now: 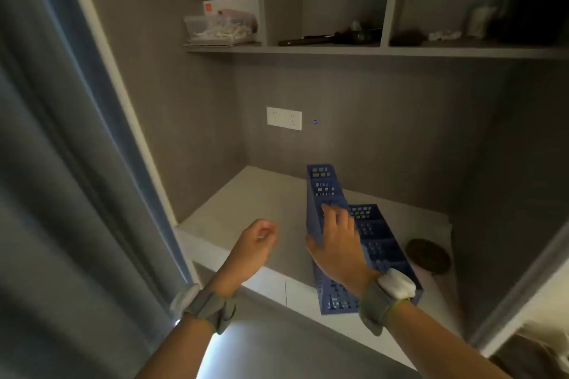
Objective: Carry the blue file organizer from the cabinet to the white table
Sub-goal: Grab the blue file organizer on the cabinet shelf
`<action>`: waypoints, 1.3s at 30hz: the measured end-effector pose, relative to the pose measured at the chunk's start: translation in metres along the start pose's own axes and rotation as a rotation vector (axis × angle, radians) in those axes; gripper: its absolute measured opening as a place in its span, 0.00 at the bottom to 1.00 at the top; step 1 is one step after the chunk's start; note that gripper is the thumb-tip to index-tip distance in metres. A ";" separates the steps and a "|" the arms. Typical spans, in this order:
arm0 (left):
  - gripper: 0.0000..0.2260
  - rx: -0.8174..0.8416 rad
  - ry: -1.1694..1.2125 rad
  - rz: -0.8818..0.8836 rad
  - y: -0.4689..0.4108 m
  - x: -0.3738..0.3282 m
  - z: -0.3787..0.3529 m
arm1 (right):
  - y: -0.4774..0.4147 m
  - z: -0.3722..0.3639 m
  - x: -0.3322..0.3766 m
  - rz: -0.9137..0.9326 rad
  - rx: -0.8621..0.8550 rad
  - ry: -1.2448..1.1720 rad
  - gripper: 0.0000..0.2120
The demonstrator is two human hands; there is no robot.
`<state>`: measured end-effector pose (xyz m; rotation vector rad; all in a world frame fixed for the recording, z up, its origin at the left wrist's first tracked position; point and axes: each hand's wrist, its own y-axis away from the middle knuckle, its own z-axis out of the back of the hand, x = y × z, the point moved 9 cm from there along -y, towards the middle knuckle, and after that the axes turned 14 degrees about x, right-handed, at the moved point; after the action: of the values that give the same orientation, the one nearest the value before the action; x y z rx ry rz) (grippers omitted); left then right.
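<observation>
Pickup step: blue file organizer (374, 243) sits on the cabinet (252, 203) ledge. Our right hand (338, 243) clamps its tall left wall, fingers (331, 214) over the rim. Left hand (257, 243) hovers beside, loosely curled, empty. Next we judge: lift clear, turn toward the white table, unseen here.

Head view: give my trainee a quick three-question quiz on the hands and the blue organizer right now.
1. True or false: the left hand grips the blue file organizer.
2. Which hand touches the organizer's tall end?
   A. left
   B. right
   C. both
3. What surface does the organizer stand on?

Key:
1. False; it hovers apart, loosely curled.
2. B; the right hand.
3. The cabinet shelf, beside a round dark object.
</observation>
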<state>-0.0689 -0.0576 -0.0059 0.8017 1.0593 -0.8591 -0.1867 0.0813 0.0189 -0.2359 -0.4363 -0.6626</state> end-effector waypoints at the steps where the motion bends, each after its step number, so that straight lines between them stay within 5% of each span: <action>1: 0.06 0.011 -0.025 -0.008 -0.016 0.000 0.008 | -0.015 -0.008 -0.003 -0.047 0.012 0.035 0.34; 9: 0.12 0.189 -0.352 -0.159 -0.160 -0.005 0.035 | -0.046 -0.044 -0.034 -0.346 -0.035 0.285 0.17; 15: 0.45 0.554 -1.321 -0.661 -0.234 -0.035 -0.039 | -0.041 -0.034 -0.036 -0.374 0.008 0.333 0.22; 18: 0.38 0.784 -1.503 -0.653 -0.242 -0.021 -0.074 | -0.005 -0.035 -0.048 -0.543 0.015 0.386 0.28; 22: 0.15 0.879 -1.299 -0.702 -0.210 -0.005 -0.090 | 0.032 -0.040 -0.052 -0.745 0.052 0.495 0.26; 26: 0.15 0.688 -1.347 -0.757 -0.189 -0.006 -0.088 | 0.041 -0.046 -0.056 -0.818 0.046 0.388 0.18; 31: 0.10 0.636 -1.470 -0.745 -0.159 -0.006 -0.083 | 0.065 -0.060 -0.047 -0.787 -0.029 0.318 0.14; 39: 0.13 0.839 -1.617 -0.821 -0.030 -0.021 -0.144 | 0.209 -0.065 -0.033 -0.828 -0.078 0.219 0.09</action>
<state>-0.1567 0.0592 -0.0316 0.0396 -0.5773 -2.1452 -0.0561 0.2363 -0.0692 -0.0435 -0.2861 -1.5033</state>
